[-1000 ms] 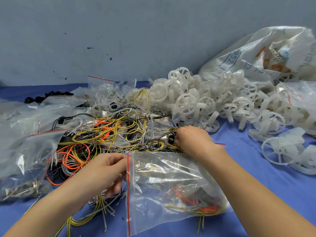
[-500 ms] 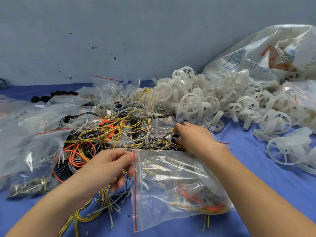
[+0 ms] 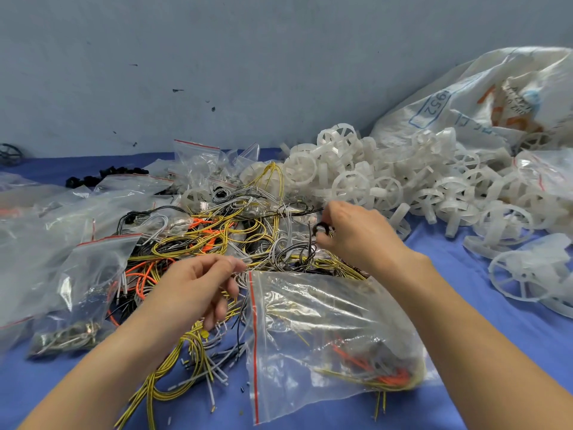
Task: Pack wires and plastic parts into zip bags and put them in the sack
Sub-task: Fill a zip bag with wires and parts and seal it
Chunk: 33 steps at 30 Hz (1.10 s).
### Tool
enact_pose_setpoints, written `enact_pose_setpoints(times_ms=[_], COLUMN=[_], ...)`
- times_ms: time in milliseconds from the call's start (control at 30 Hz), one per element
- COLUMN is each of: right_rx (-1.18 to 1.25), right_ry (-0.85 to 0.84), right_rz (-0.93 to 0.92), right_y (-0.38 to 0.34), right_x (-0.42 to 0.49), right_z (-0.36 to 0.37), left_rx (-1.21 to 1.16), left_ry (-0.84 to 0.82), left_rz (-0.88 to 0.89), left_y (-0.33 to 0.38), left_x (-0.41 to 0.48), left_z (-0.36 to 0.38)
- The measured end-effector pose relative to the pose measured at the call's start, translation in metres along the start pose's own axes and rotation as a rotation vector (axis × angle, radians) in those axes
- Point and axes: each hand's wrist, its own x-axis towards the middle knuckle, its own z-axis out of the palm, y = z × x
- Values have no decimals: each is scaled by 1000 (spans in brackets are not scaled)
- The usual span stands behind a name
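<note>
Since a second ago my right hand (image 3: 356, 237) has risen off the wire pile (image 3: 210, 237), pinching a small black wire coil (image 3: 321, 228), strands trailing. My left hand (image 3: 198, 287) curls at the mouth of the zip bag (image 3: 325, 330), which lies on the surface (image 3: 465, 305) just before the pile; whether it grips the lip I cannot tell. I'd free the coil from tangles, spread the mouth wide, then feed it in.

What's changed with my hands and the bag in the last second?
The right hand has lifted off the tangled wire pile, pinching a small black wire coil. The left hand still holds the mouth of the clear red-zip plastic bag, which hasn't moved.
</note>
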Motion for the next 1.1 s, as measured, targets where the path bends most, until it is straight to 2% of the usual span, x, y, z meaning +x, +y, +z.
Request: enact_pose_setpoints(times_ms=[100,200,367,500,600,733,833,967,1100], right_rx=[237,405,390,417,416,417,339,265,267], right_ry=[37,35,100,153,131,62,21,-131,-265], right_rz=[-123,-293,-427,-464,-490,-480,-452,-403,-353], right_y=[-18,-46,-76,-82,-83,-77,-66,-56,-54], right_x=[-5,-16,-32,-45,-51,-54,-52,-50,-47], right_z=[-30,-51,-56,-47,-44,-43,-40,-31,-24], left_rx=[-112,-238,-220,-225,-229,-104,30,264,320], left_ry=[72,44,33,-18,-86,-97,-118,-307,-479], left_rz=[124,229,274,193,120,29,-106,-221,-159], left_y=[9,21,26,20,17,12,5,-5,-12], left_x=[-2,-9,-23,-24,-25,-26,-27,-27,-27], left_z=[-2,2,8,5,2,-13,-26,-27,2])
